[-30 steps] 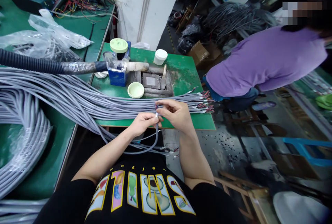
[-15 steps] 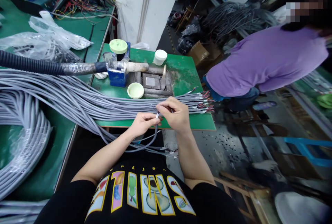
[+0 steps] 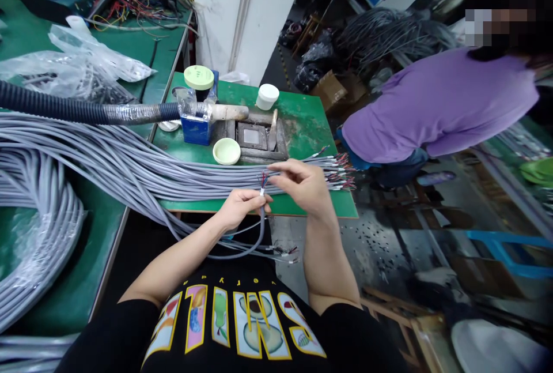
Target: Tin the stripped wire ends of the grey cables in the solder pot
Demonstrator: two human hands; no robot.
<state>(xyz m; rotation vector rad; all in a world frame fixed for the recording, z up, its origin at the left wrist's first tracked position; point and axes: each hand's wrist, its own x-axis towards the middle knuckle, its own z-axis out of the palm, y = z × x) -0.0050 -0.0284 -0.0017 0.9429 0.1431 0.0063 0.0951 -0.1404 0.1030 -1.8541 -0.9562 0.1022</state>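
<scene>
My left hand (image 3: 242, 207) pinches a grey cable (image 3: 261, 229) just below the white band at its end. Thin red and dark blue wires (image 3: 263, 179) fan upward from that band. At their right, my right hand (image 3: 302, 184) has its thumb and forefinger apart, with the fingertips close beside the wires. The held cable curves down and left past my shirt. Behind both hands, a thick bundle of grey cables (image 3: 194, 174) runs across the bench, its stripped ends (image 3: 341, 171) pointing right.
A solder pot (image 3: 253, 135) sits on the green bench (image 3: 306, 113), with a scraper (image 3: 273, 131) on it. Around it are a pale dish (image 3: 226, 151), a white tub (image 3: 267, 96) and an extraction hose (image 3: 142, 113). A person in purple (image 3: 444, 102) stands at right.
My right hand has moved slightly right, and its fingers have parted from the wires. The red and blue wires now show spread above my left hand, which still grips the cable.
</scene>
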